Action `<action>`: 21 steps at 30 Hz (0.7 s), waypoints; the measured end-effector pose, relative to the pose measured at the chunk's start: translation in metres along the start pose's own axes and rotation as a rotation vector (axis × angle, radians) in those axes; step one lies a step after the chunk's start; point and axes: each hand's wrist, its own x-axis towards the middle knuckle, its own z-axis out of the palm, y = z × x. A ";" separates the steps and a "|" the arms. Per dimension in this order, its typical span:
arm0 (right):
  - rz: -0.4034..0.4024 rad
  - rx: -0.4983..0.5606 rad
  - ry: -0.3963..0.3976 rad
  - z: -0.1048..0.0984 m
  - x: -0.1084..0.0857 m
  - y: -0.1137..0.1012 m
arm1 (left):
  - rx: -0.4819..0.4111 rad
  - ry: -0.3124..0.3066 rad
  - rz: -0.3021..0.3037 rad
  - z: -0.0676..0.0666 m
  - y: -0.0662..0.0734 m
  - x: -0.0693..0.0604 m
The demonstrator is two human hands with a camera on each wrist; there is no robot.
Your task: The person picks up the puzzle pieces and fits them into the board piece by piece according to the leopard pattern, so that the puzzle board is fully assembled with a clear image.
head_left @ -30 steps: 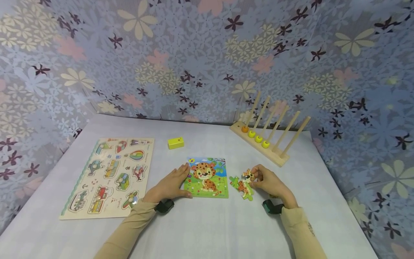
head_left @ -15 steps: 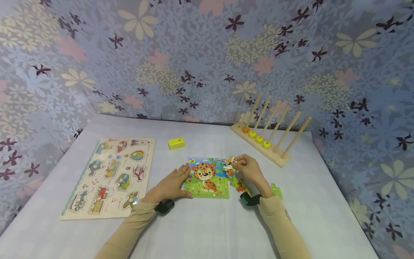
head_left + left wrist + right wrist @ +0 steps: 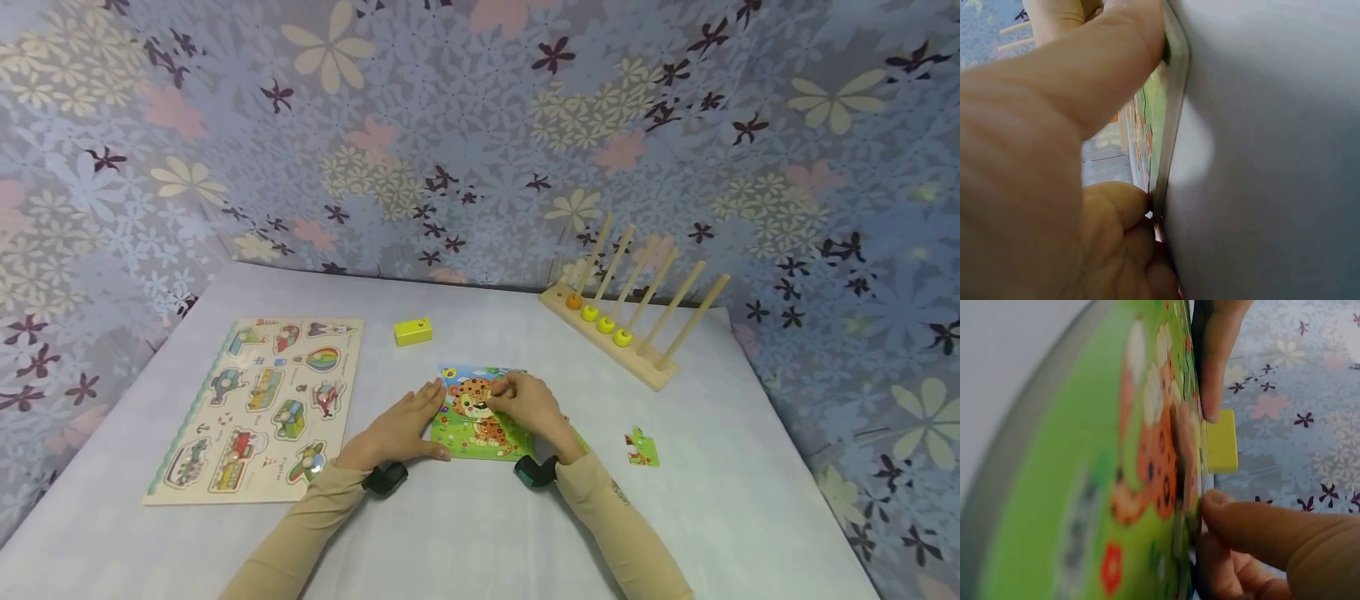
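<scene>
A square leopard jigsaw puzzle lies on the table in front of me. My left hand rests along its left edge, fingers straight, with the thumb near the front corner; the left wrist view shows the thumb against the board's rim. Over the upper right of the picture, my right hand pinches a jigsaw piece, mostly hidden by the fingers. Seen from the right wrist, the piece sits slightly raised and tilted on the board, near the thumb tip. Another loose jigsaw piece lies to the right.
On the left lies a wooden peg puzzle board with vehicle shapes. A yellow block stands behind the leopard puzzle. At the back right is a wooden bead stand with upright rods. Part of another piece shows beside the right wrist.
My right hand has moved left from the loose pieces onto the leopard puzzle, carrying a jigsaw piece. A piece at the right has come into view. The left hand has stayed in place.
</scene>
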 end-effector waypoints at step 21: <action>-0.044 0.218 -0.095 -0.026 -0.005 0.019 | 0.014 -0.001 0.004 0.000 0.000 0.001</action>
